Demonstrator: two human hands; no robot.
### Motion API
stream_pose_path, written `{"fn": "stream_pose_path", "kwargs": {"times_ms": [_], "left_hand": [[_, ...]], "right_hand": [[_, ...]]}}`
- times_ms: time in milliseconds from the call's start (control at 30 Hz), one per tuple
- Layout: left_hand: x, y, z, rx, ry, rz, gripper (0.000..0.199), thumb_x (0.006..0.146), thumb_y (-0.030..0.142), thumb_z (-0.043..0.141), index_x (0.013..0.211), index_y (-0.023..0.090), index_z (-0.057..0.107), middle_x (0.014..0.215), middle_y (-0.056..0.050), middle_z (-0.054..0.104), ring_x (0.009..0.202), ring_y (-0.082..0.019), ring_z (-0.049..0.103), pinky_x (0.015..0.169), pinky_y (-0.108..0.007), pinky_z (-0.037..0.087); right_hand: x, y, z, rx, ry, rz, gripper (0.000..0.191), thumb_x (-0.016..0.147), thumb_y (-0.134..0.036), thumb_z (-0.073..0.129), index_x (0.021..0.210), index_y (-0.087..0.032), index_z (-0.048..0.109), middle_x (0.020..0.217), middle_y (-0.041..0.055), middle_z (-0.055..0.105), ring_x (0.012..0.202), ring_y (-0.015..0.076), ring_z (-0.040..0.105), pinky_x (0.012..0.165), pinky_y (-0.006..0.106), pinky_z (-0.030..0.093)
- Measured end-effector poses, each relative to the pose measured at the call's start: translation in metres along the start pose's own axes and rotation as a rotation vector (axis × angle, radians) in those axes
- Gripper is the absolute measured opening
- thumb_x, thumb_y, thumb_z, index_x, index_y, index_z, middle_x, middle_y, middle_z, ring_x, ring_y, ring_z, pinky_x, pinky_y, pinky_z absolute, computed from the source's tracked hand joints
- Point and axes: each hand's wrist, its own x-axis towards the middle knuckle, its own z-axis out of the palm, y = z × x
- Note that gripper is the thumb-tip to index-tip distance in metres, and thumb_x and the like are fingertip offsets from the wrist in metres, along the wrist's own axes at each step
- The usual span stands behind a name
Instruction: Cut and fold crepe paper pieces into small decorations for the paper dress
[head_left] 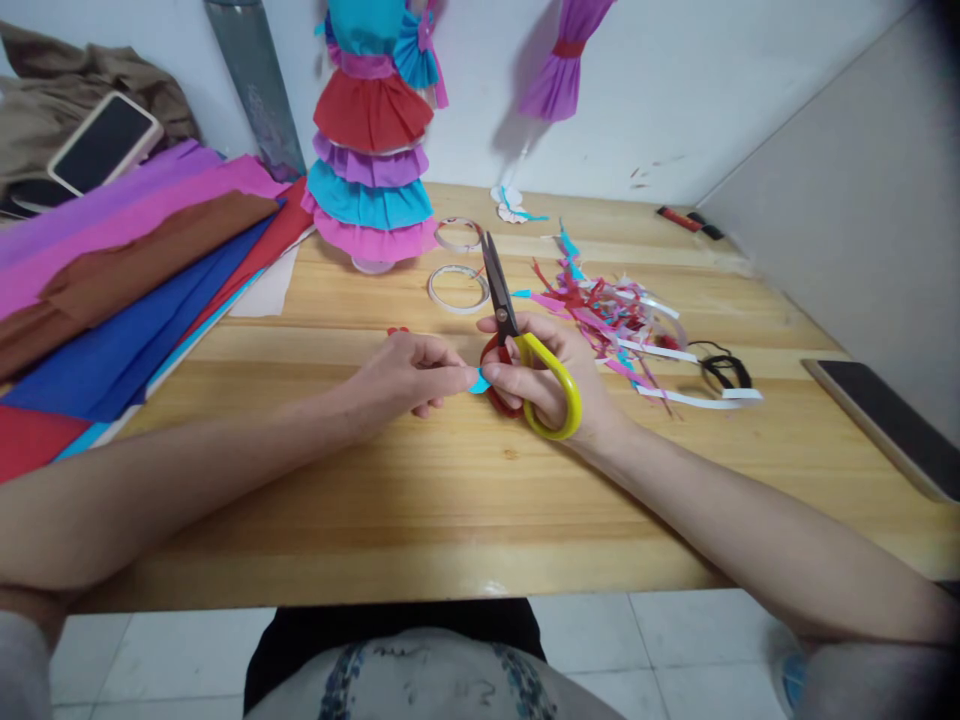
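Between my two hands is a small piece of blue paper (479, 381), pinched by the fingertips of my left hand (420, 375). My right hand (559, 365) holds a pair of scissors (553, 390) with yellow and red handles, its blades pointing up and away and looking closed. My right thumb and fingertips also come up against the blue paper. A bit of red paper (399, 330) shows just behind my left hand. Past the scissors' blades lie two rolls of tape (458, 289), one behind the other.
A tiered paper dress (373, 115) stands at the back. Coloured paper sheets (150, 300) are stacked left, near a phone (105, 142) and a bottle (259, 90). Paper scraps (600, 310) and a black cord (725, 370) lie right, with another phone (889, 425) at the edge.
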Motion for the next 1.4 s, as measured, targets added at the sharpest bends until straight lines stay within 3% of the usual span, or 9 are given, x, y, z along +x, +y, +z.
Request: {"fn": "stream_pose_path", "kwargs": {"times_ms": [233,400,567,733,1200,1400], "left_hand": [[0.0,-0.001,0.003,-0.033,0.037,-0.04,0.014,0.07,0.024,0.07,0.061,0.016,0.062,0.053,0.003,0.054,0.051,-0.007,0.048,0.048,-0.016,0.04],[0.0,-0.004,0.003,-0.104,0.012,-0.019,0.016,0.07,0.031,0.072,0.073,0.016,0.069,0.058,0.003,0.058,0.054,-0.008,0.052,0.049,-0.017,0.042],[-0.001,-0.004,0.004,-0.141,0.024,-0.071,0.016,0.07,0.024,0.069,0.059,0.015,0.062,0.054,0.002,0.057,0.049,-0.006,0.049,0.048,-0.017,0.04],[-0.001,-0.001,0.004,-0.174,0.035,-0.091,0.019,0.074,0.026,0.069,0.059,0.015,0.064,0.055,0.001,0.058,0.051,-0.007,0.051,0.048,-0.017,0.041],[0.0,-0.004,0.002,-0.257,0.038,-0.108,0.021,0.075,0.022,0.068,0.056,0.014,0.063,0.053,0.0,0.058,0.047,-0.006,0.051,0.046,-0.017,0.039],[0.001,-0.009,-0.001,-0.321,0.044,-0.083,0.02,0.073,0.024,0.069,0.056,0.015,0.064,0.055,0.0,0.059,0.048,-0.006,0.051,0.045,-0.016,0.038]], "right_hand": [[0.0,0.002,0.003,0.03,0.035,-0.025,0.047,0.066,-0.028,0.087,0.108,-0.021,0.066,0.066,-0.008,0.061,0.037,0.0042,0.043,0.033,0.02,0.038],[-0.001,0.002,0.008,0.048,0.069,-0.037,0.045,0.069,-0.033,0.086,0.107,-0.023,0.064,0.063,-0.0086,0.06,0.037,0.0048,0.041,0.034,0.021,0.037],[-0.002,0.004,0.012,0.055,0.101,-0.052,0.048,0.068,-0.033,0.087,0.108,-0.022,0.063,0.063,-0.0089,0.059,0.038,0.0047,0.04,0.034,0.021,0.037],[-0.003,0.0,0.016,0.064,0.141,-0.048,0.048,0.067,-0.035,0.087,0.107,-0.022,0.063,0.066,-0.0081,0.058,0.04,0.0051,0.042,0.036,0.022,0.038],[-0.003,0.0,0.017,0.055,0.132,-0.034,0.051,0.065,-0.04,0.089,0.106,-0.025,0.063,0.066,-0.0066,0.058,0.041,0.0066,0.04,0.035,0.024,0.035],[-0.003,-0.007,0.005,0.06,0.04,-0.008,0.042,0.073,-0.043,0.084,0.103,-0.025,0.061,0.055,-0.0089,0.05,0.039,0.0082,0.04,0.038,0.025,0.032]]}}
